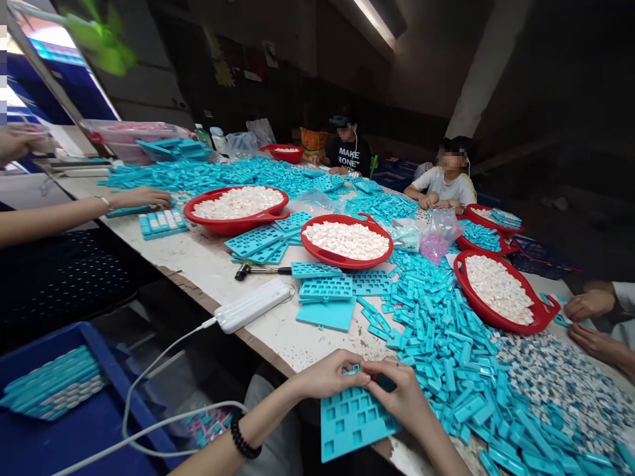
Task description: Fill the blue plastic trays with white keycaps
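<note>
At the near table edge, a flat turquoise plastic panel (354, 426) with rows of square holes is tilted toward me. My left hand (335, 375) grips its upper edge, beside a small loop tab. My right hand (401, 389) is closed at the same edge, thumb over the panel's face and fingertips meeting those of the left. Any small part between the fingertips is hidden. Just beyond lie stacked turquoise panels (325, 288), and loose turquoise plastic pieces (446, 344) are heaped to the right.
Red baskets of white pieces (347, 240) stand across the table (198, 276). A hammer (262, 270) and a corded white power bank-like box (253, 306) lie left. A blue crate (99, 344) sits below. Co-workers' hands (141, 197) work around the table; small white-blue parts (555, 370) spread right.
</note>
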Available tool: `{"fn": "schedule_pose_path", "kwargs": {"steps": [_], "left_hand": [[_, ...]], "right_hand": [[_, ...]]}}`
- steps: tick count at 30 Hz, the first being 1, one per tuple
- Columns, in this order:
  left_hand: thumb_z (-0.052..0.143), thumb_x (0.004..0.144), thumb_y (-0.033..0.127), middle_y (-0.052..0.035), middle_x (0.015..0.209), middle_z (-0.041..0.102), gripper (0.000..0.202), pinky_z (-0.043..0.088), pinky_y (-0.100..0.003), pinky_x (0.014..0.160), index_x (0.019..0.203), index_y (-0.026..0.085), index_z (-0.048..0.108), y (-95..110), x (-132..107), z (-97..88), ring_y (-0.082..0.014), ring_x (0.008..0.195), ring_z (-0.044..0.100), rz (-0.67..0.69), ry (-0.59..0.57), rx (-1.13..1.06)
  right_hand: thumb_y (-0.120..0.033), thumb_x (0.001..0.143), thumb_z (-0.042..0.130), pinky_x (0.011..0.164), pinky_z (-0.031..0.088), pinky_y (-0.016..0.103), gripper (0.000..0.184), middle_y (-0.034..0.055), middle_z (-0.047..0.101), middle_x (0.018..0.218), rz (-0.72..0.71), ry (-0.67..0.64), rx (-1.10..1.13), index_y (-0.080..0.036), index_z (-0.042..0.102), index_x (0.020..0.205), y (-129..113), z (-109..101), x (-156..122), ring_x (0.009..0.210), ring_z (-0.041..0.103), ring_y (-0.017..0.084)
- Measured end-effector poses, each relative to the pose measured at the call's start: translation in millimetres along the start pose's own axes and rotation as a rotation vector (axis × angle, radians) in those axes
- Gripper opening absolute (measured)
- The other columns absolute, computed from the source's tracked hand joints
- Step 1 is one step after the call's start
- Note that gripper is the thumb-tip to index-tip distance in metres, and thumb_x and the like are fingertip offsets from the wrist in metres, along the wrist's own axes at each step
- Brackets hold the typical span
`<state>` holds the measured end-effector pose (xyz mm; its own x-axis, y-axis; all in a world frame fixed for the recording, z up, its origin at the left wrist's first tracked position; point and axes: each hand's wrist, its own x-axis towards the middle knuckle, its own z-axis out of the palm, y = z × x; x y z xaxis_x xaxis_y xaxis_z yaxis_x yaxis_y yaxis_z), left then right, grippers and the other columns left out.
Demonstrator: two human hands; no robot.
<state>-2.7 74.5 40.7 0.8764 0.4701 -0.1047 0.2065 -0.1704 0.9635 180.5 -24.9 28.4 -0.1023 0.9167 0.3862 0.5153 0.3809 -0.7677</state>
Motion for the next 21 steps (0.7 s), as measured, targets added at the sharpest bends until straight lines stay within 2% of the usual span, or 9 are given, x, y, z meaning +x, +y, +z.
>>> {"fn": "schedule_pose_path", "kwargs": {"steps": [3,6,10,14,16,18,21], "left_hand": [[0.063,0.086,0.061,-0.0054,0.082,0.072,0.051,0.039,-0.025,0.061,0.103,0.016,0.077,-1.9,-0.1,2.0,-0.0174,0.069,0.055,0.010,0.015,-0.057],[0.065,0.084,0.061,-0.0093,0.095,0.076,0.051,0.047,-0.028,0.072,0.106,0.016,0.077,-1.8,-0.6,2.8,-0.0240,0.085,0.064,-0.017,0.054,-0.077],[0.065,0.083,0.060,-0.0110,0.112,0.076,0.051,0.050,-0.034,0.089,0.110,0.018,0.076,0.8,3.4,-0.6,-0.0311,0.107,0.065,-0.044,0.045,-0.094],[0.066,0.082,0.059,-0.0076,0.120,0.074,0.048,0.046,-0.036,0.101,0.111,0.022,0.075,2.8,9.6,-3.1,-0.0320,0.118,0.061,-0.085,0.033,-0.101],[0.065,0.082,0.060,-0.0073,0.116,0.075,0.048,0.048,-0.036,0.099,0.109,0.021,0.074,2.2,10.4,-2.6,-0.0314,0.114,0.063,-0.100,0.023,-0.110],[0.064,0.083,0.063,-0.0078,0.107,0.076,0.050,0.052,-0.036,0.090,0.104,0.018,0.074,1.2,9.1,-1.7,-0.0306,0.103,0.068,-0.127,-0.001,-0.141],[0.065,0.081,0.066,-0.0092,0.107,0.076,0.054,0.054,-0.036,0.086,0.104,0.018,0.073,1.5,5.3,-1.1,-0.0317,0.101,0.069,-0.180,-0.004,-0.176]], "right_hand": [[-0.025,0.091,0.068,0.083,0.056,0.034,0.023,0.0026,0.077,0.099,0.003,0.000,-0.001,-0.028,0.073,0.113,-3.6,-1.4,1.3,0.089,0.072,0.022],[-0.022,0.092,0.066,0.083,0.056,0.032,0.023,0.0034,0.076,0.097,-0.018,-0.004,0.002,-0.027,0.072,0.114,-8.6,-3.3,3.2,0.089,0.072,0.021],[-0.016,0.090,0.067,0.092,0.054,0.033,0.027,0.0040,0.076,0.108,-0.036,-0.019,0.007,-0.026,0.071,0.116,-12.3,-7.8,7.1,0.100,0.071,0.020],[-0.009,0.086,0.063,0.097,0.052,0.032,0.041,0.0028,0.073,0.116,-0.015,-0.012,0.003,-0.027,0.068,0.123,-18.7,-15.5,9.6,0.107,0.068,0.019],[-0.009,0.087,0.061,0.098,0.051,0.033,0.041,0.0024,0.073,0.114,-0.035,0.019,-0.024,-0.028,0.068,0.123,-24.8,-21.3,8.2,0.107,0.068,0.019],[-0.012,0.090,0.059,0.099,0.051,0.034,0.036,0.0027,0.073,0.112,-0.034,0.092,-0.077,-0.027,0.068,0.121,-29.3,-31.0,3.9,0.106,0.067,0.019],[-0.019,0.094,0.057,0.092,0.053,0.034,0.026,0.0038,0.074,0.107,0.054,0.289,-0.197,-0.026,0.071,0.114,-23.0,-60.6,-8.4,0.100,0.068,0.020]]}}
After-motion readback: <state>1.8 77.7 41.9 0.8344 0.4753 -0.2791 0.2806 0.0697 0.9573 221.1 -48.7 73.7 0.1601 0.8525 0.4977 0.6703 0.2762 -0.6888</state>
